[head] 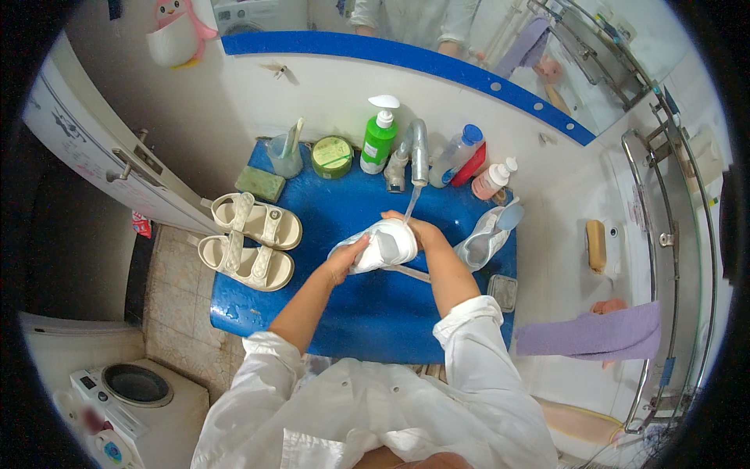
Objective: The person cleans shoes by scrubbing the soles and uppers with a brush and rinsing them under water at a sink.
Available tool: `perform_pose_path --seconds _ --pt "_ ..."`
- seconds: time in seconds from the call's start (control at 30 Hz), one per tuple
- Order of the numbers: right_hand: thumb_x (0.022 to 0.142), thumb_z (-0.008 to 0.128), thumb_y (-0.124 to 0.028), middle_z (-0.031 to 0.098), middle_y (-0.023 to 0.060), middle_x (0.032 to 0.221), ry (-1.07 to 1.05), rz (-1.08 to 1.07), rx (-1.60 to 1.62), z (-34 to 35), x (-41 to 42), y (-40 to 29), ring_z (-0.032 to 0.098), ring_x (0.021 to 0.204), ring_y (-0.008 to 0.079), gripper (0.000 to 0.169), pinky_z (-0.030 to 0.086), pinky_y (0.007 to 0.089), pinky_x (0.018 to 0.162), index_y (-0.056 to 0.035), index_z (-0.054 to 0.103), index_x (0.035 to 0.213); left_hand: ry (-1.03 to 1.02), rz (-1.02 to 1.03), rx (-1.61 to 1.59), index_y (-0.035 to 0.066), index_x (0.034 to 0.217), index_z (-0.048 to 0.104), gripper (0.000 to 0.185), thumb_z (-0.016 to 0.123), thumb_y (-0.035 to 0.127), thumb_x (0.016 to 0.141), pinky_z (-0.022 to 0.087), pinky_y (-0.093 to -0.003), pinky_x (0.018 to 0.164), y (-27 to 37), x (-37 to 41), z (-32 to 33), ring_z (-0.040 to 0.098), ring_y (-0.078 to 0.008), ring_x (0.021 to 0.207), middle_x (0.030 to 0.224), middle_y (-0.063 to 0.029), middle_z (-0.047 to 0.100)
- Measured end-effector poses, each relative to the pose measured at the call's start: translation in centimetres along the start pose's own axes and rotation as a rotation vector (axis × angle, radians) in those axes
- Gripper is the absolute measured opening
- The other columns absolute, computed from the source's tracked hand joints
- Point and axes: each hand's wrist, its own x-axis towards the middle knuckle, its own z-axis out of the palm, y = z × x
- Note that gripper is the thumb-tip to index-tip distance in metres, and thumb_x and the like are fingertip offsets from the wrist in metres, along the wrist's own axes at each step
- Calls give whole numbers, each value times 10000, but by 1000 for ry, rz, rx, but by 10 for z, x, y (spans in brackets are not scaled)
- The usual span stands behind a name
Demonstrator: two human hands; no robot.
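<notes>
Both hands hold a white shoe (387,243) tilted under the metal faucet (419,152), over a blue sink counter (375,328). Water runs from the spout onto the shoe's right end. My left hand (345,258) grips the shoe's left side. My right hand (419,231) holds its far right side, part of the fingers hidden behind it. A pale handle (410,272), perhaps of a brush, shows below the shoe near my right wrist. A second white shoe (483,243) lies at the right, with a light blue object (510,217) on it. Cream sandals (258,246) sit at the left edge.
Along the back stand a cup (285,158) with a toothbrush, a round green tub (332,157), a green pump bottle (378,140), a blue-capped bottle (454,158) and a pink pump bottle (492,180). A green sponge (260,184) lies left; a soap dish (502,293) lies right.
</notes>
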Motion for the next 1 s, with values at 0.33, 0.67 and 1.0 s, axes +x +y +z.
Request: perform_pose_path --seconds 0.33,0.67,1.0 --pt "727 598 -270 635 110 777 246 -400 -1249 -5 107 -37 596 604 226 226 474 351 570 -51 651 738 1 -9 -567 121 1165 478 437 441 435 862 468 -324 672 -5 -27 6 572 -196 855 1027 -55 577" --pt "728 617 -320 373 112 1300 -310 -515 43 6 -18 26 392 1160 218 658 329 337 946 -74 349 1276 -117 -10 -566 85 1184 460 372 425 301 884 459 -376 794 4 -22 18 555 -241 960 1089 -85 559" --pt "543 726 -419 186 130 1385 124 -796 -390 -17 -77 72 181 1288 248 1135 151 355 1041 -88 35 1381 -258 -185 -464 48 1070 512 331 467 312 877 482 -431 735 34 19 67 581 -266 880 1007 -122 572"
